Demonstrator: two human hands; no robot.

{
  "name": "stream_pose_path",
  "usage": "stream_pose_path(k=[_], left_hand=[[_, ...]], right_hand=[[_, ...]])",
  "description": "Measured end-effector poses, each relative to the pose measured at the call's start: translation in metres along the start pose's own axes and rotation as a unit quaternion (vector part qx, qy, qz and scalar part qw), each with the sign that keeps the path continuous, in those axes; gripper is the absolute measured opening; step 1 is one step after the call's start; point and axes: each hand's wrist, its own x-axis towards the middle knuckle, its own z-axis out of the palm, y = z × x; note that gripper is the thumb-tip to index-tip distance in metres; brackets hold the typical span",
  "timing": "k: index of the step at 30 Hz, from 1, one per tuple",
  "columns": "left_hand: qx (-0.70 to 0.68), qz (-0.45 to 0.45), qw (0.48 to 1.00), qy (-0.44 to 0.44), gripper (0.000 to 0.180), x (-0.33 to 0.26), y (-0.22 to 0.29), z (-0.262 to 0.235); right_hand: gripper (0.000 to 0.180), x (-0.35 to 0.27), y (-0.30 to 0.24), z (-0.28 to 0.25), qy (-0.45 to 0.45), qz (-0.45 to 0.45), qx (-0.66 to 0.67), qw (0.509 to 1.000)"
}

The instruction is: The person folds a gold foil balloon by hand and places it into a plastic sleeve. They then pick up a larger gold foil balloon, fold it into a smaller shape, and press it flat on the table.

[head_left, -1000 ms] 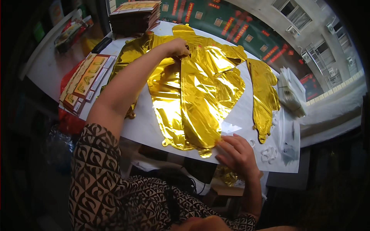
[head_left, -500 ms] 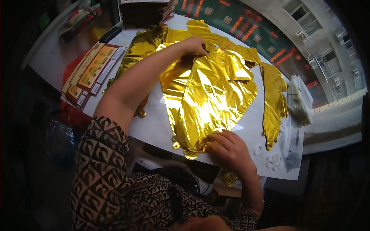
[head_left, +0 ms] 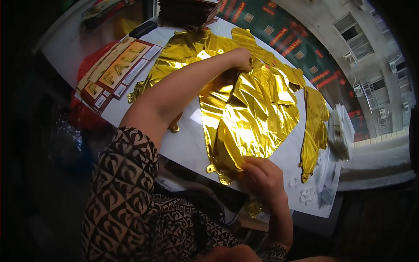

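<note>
A flat, uninflated gold foil balloon (head_left: 262,118) lies creased across the white table, its near end at the front edge. At its far end my left hand (head_left: 241,59) is closed on the foil, fingertips partly hidden. My right hand (head_left: 264,179) pinches the near edge, where a narrow fold of foil stands up beside the thumb. Small round tabs show at that near end. More gold foil balloons (head_left: 179,54) lie flat beyond and under my left forearm, and a separate gold foil balloon (head_left: 314,131) rests to the right.
Printed cards (head_left: 122,70) are fanned at the table's left side, with a black object (head_left: 143,29) behind them. A stack of dark cards (head_left: 185,13) stands at the back. On the right are clear plastic bags (head_left: 340,133) and several white rings (head_left: 307,196) on the tabletop (head_left: 279,192).
The whole view has shifted, moving the scene slightly right. My right hand has raised and folded the balloon's near edge inward. My left hand keeps its hold at the far end.
</note>
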Motion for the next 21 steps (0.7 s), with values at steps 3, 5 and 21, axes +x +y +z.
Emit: stream_pose_path(k=[3, 5, 21], left_hand=[[-0.002, 0.01, 1.0, 0.009, 0.04, 0.001, -0.001, -0.003], [0.005, 0.012, 1.0, 0.019, 0.04, 0.004, -0.002, -0.001], [0.222, -0.015, 0.973, -0.07, 0.023, -0.12, 0.043, -0.077]], right_hand=[[0.024, 0.001, -0.005, -0.01, -0.005, 0.032, -0.011, 0.999], [0.023, 0.003, -0.005, -0.009, -0.061, -0.001, -0.021, 0.998], [0.052, 0.021, -0.011, -0.009, -0.098, 0.022, -0.014, 0.995]])
